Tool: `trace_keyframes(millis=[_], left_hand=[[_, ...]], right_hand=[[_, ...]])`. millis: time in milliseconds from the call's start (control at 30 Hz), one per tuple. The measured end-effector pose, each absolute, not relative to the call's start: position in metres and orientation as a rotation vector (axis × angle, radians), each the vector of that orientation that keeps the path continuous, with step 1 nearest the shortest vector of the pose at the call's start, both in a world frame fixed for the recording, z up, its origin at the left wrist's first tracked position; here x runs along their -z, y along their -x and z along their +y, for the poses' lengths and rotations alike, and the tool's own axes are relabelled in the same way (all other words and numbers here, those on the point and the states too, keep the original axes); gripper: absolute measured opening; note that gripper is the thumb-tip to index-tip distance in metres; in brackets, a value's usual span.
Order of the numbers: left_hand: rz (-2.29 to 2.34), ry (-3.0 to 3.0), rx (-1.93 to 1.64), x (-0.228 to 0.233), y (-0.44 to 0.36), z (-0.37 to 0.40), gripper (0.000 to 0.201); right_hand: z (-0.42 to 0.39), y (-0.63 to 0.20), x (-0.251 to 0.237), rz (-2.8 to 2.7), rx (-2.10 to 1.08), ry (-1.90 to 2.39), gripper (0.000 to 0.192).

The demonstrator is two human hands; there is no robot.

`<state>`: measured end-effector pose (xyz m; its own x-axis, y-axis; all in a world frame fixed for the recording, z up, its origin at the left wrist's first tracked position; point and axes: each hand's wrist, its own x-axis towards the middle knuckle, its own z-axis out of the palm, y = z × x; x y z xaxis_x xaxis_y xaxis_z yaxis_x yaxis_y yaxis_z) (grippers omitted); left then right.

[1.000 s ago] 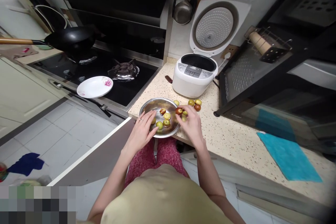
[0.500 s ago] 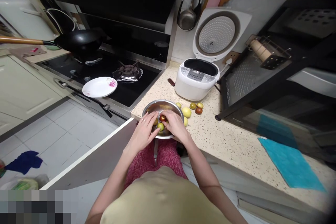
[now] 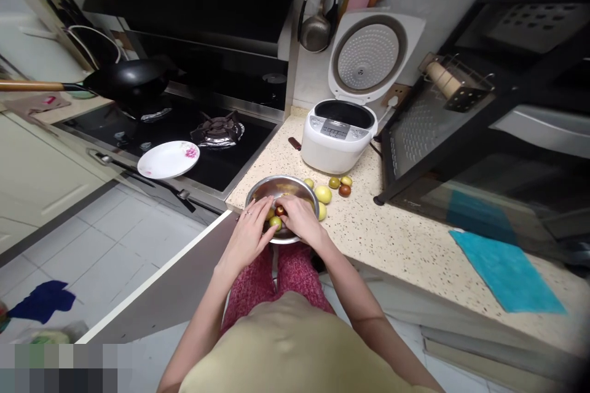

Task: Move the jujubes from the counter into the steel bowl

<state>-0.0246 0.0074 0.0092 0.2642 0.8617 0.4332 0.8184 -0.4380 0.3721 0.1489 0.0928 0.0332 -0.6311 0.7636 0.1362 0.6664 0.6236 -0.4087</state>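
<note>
A metal bowl sits at the near edge of the counter, with a few small jujube-like fruits in it. My left hand reaches over its left side, fingers stretched out and the thumb beside a green jujube. From the right, my right hand dips into the bowl, thumb and fingers curled around a reddish-brown jujube; its fingertips are partly hidden. Right of the bowl lie several more fruits: yellow-green ones and a brown one.
Behind the bowl stands a white rice cooker, lid up. Left is a gas stove with a flowered plate and a long-handled wok. A black oven-like appliance and turquoise cloth are at right. An open cabinet door juts out.
The camera view has shifted slightly. My right hand's fingers have closed in around the reddish-brown jujube, and my left hand remains over the bowl's left side.
</note>
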Motion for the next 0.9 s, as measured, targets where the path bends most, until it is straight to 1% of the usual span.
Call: trace_keyframes(millis=[200, 300, 433, 567, 700, 900], left_hand=[[1.645, -2.469, -0.924, -0.005, 0.025, 0.009, 0.066], [1.655, -2.476, -0.932, -0.005, 0.024, 0.009, 0.065], [1.648, -2.485, -0.950, -0.005, 0.023, 0.009, 0.063], [1.641, -2.497, -0.967, -0.003, 0.024, 0.010, 0.062], [1.649, -2.483, -0.948, -0.002, 0.025, 0.010, 0.062], [1.638, -2.464, -0.959, -0.002, 0.024, 0.010, 0.062]], right_hand=[[0.092, -0.182, -0.036, -2.242, -0.524, 1.075, 0.024], [0.098, -0.215, -0.029, -1.993, -0.382, 1.221, 0.019], [0.111, -0.256, -0.009, -1.762, -0.148, 1.439, 0.028], [0.123, -0.278, 0.010, -1.722, -0.079, 1.551, 0.035], [0.132, -0.278, 0.018, -1.743, -0.131, 1.574, 0.041], [0.135, -0.270, 0.017, -1.721, -0.142, 1.562, 0.040]])
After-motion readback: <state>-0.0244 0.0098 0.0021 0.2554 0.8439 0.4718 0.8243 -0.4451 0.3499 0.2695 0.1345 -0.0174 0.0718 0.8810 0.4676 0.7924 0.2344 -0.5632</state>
